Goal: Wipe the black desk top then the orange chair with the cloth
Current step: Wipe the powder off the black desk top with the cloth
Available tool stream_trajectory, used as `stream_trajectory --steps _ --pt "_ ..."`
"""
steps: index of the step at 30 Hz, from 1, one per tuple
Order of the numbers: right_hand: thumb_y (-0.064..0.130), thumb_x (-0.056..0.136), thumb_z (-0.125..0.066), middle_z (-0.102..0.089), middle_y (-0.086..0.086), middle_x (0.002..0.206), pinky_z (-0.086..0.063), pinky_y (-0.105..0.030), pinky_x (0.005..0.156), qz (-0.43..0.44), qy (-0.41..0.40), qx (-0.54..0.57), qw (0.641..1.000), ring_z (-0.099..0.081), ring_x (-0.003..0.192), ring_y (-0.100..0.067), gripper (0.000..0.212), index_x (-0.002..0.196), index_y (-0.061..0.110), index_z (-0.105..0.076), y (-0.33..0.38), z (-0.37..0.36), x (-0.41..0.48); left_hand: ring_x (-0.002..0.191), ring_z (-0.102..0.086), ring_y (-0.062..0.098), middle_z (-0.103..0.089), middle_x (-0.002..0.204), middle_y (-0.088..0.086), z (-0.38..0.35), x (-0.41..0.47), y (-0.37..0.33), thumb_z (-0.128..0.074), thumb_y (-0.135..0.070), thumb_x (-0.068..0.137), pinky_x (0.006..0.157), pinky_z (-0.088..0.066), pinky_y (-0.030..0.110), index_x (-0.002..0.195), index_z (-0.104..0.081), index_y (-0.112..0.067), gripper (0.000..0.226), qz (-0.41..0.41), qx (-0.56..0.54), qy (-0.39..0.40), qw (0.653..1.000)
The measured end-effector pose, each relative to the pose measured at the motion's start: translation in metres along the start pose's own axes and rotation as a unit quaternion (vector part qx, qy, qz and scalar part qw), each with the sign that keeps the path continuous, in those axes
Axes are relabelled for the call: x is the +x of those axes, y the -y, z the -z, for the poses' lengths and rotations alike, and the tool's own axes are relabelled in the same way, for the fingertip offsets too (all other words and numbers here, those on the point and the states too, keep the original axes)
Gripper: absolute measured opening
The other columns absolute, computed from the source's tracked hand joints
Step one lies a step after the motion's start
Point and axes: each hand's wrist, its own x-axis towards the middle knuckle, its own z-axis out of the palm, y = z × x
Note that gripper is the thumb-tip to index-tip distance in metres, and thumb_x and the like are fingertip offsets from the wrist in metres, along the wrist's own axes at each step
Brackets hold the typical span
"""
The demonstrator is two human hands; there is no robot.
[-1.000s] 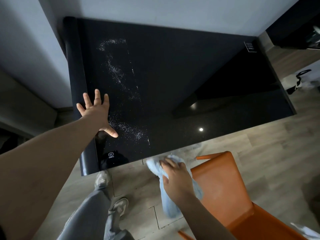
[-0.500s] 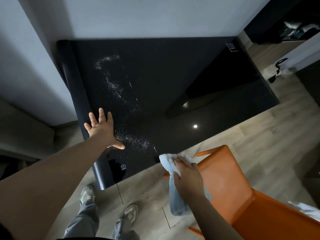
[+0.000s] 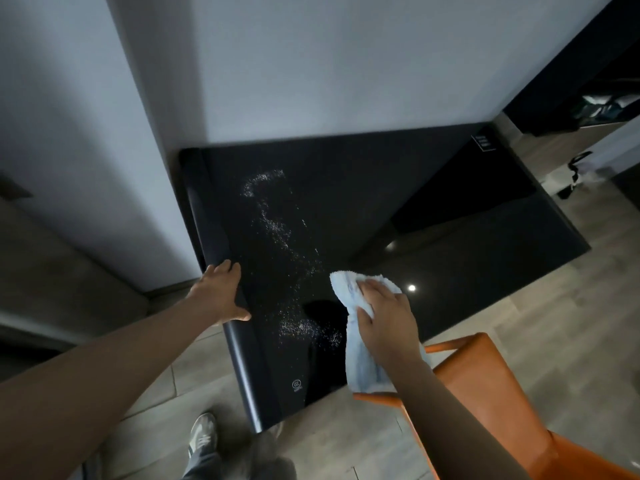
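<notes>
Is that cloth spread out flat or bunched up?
Bunched up: the right hand grips the cloth in a wad, one end hanging down.

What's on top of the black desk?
A trail of white specks lies on the black desk. The left hand rests on its rounded edge; the right hand holds a blue cloth over it. Whatever lies beneath the cloth is hidden.
</notes>
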Motion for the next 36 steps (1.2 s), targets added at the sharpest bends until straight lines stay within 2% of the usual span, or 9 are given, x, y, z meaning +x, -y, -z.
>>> stream_trajectory --steps 4,8,11,16,22,27,32,36 --pt "0.028 0.095 -0.049 -0.042 0.016 0.145 -0.037 -0.027 0.104 0.043 -0.004 0.022 0.999 -0.038 0.129 -0.016 0.046 0.141 0.028 -0.045 0.013 0.007 0.052 0.146 -0.008 0.03 -0.001 0.16 0.009 0.005 0.011 0.005 -0.071 -0.055 0.076 0.116 -0.026 0.044 0.153 -0.001 -0.011 0.112 0.03 0.005 -0.014 0.999" --pt "0.028 0.096 -0.049 -0.044 0.016 0.143 -0.041 -0.028 0.101 0.103 0.003 0.022 0.994 -0.04 0.129 -0.017 0.044 0.139 0.028 -0.047 0.024 0.014 0.106 0.146 0.003 0.034 0.01 0.16 0.008 0.007 0.023 0.0 -0.07 -0.059 0.075 0.118 -0.022 0.046 0.153 0.005 -0.017 0.116 0.064 -0.001 -0.012 0.998" --pt "0.027 0.095 -0.05 -0.052 0.013 0.136 -0.042 -0.028 0.098 0.14 0.001 0.014 0.99 -0.048 0.122 -0.019 0.037 0.132 0.024 -0.053 0.029 0.021 0.142 0.145 0.01 0.038 0.021 0.158 0.007 0.007 0.035 -0.003 -0.07 -0.066 0.069 0.117 -0.02 0.049 0.152 0.013 -0.022 0.125 0.089 -0.005 0.001 0.996" --pt "0.027 0.094 -0.051 -0.058 0.011 0.128 -0.047 -0.033 0.092 0.16 0.005 0.009 0.987 -0.052 0.114 -0.022 0.032 0.125 0.021 -0.057 0.033 0.025 0.192 0.145 0.014 0.037 0.028 0.156 0.005 0.007 0.058 -0.003 -0.065 -0.081 0.058 0.115 -0.02 0.051 0.15 0.018 -0.026 0.135 0.107 -0.002 -0.021 0.994" --pt "0.039 0.096 -0.047 -0.061 0.005 0.123 -0.045 -0.029 0.084 0.187 -0.009 0.002 0.982 -0.055 0.106 -0.023 0.037 0.123 0.018 -0.06 0.049 0.018 0.245 0.144 0.019 0.037 0.034 0.153 0.006 0.007 0.078 0.005 -0.07 -0.08 0.051 0.116 -0.018 0.051 0.15 0.019 -0.025 0.143 0.116 0.007 -0.022 0.993" --pt "0.043 0.099 -0.043 -0.061 0.001 0.121 -0.044 -0.031 0.078 0.205 -0.019 -0.024 0.978 -0.054 0.105 -0.027 0.04 0.124 0.016 -0.059 0.074 0.008 0.293 0.144 0.017 0.04 0.032 0.153 0.011 0.0 0.086 0.004 -0.075 -0.075 0.048 0.118 -0.02 0.045 0.15 0.017 -0.019 0.148 0.127 0.018 -0.016 0.992" --pt "0.036 0.099 -0.047 -0.055 -0.001 0.135 -0.044 -0.035 0.088 0.195 -0.013 -0.02 0.981 -0.047 0.122 -0.031 0.039 0.134 0.018 -0.053 0.098 -0.004 0.341 0.143 0.016 0.042 0.031 0.153 0.013 0.002 0.092 0.0 -0.081 -0.065 0.049 0.119 -0.017 0.042 0.151 0.015 -0.016 0.148 0.132 0.004 -0.013 0.991" --pt "0.03 0.099 -0.05 -0.058 -0.003 0.133 -0.042 -0.034 0.095 0.208 -0.012 -0.004 0.978 -0.048 0.124 -0.03 0.037 0.134 0.02 -0.053 0.118 -0.015 0.373 0.143 0.017 0.041 0.032 0.153 0.013 0.001 0.094 0.0 -0.08 -0.066 0.05 0.119 -0.019 0.04 0.151 0.016 -0.016 0.147 0.136 0.011 -0.011 0.991"
